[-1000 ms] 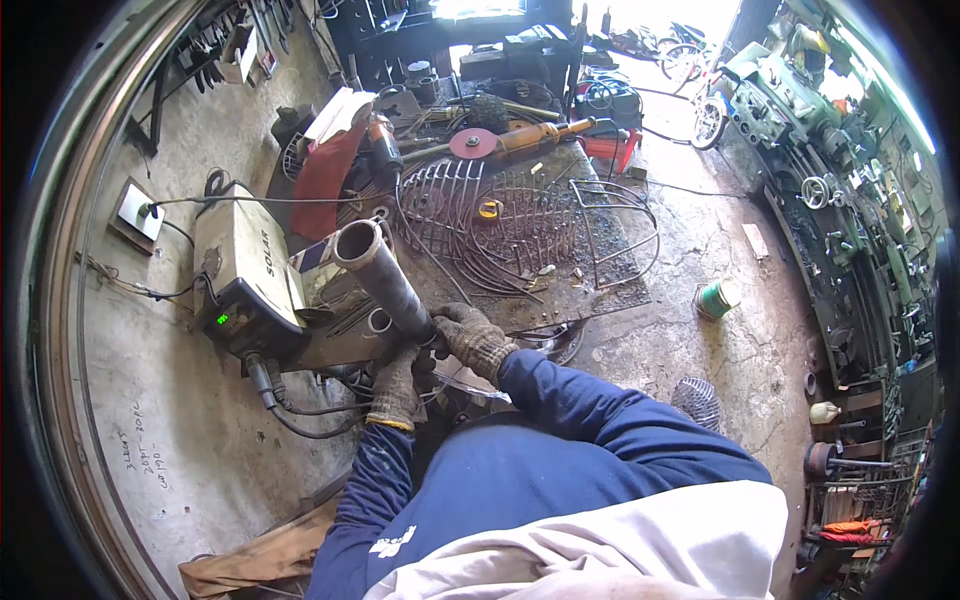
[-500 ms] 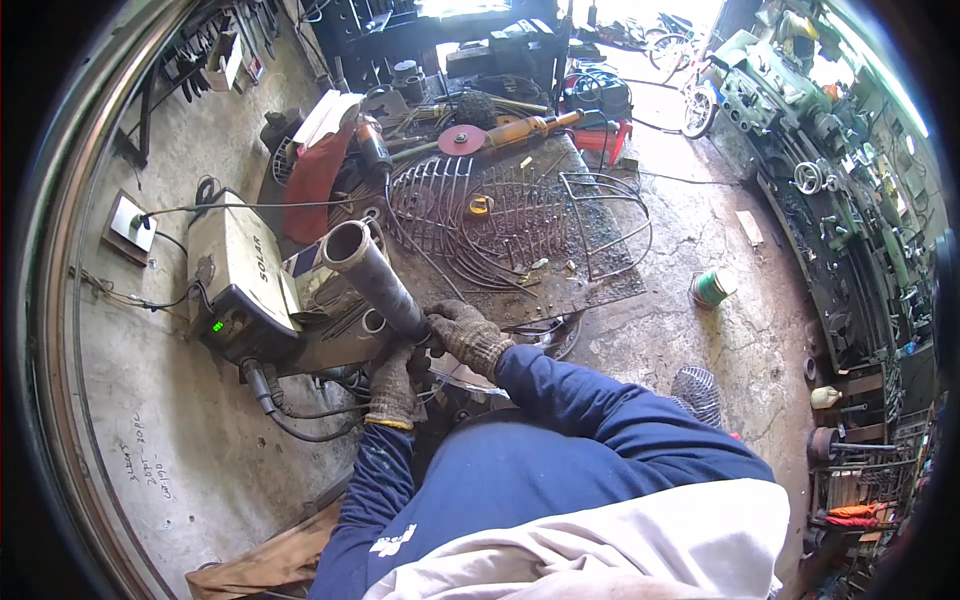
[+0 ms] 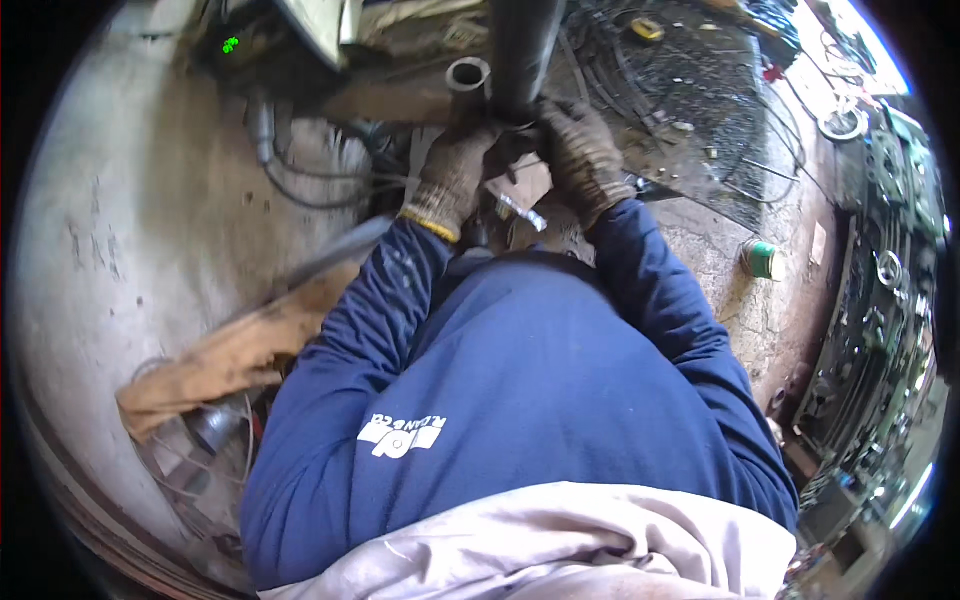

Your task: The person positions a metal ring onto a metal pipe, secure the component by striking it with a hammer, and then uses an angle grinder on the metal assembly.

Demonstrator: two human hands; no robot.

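Note:
A thick dark metal pipe (image 3: 525,60) rises from between my gloved hands and runs out of the top of the view. My right hand (image 3: 583,150) is closed around the right side of its lower end. On the other side, my left hand (image 3: 455,170) is closed at the same end, its fingertips partly hidden beneath the pipe. Just left of the pipe, the round open end of a shorter pipe (image 3: 467,75) shows at the bench edge. Below the hands lie a brown cardboard-like scrap (image 3: 525,182) and a shiny crumpled strip (image 3: 522,212).
The dark workbench (image 3: 715,95) carries bent rods and a yellow tape measure (image 3: 648,29). At upper left sits a welding machine (image 3: 235,50) with cables running down. A green spool (image 3: 762,260) stands on the floor at right, near machinery (image 3: 895,230). Brown cloth (image 3: 230,360) lies lower left.
The view has tipped down toward my body, so bench and pipe appear higher. My right hand has shifted around the pipe's lower end, and the pipe now looks more upright.

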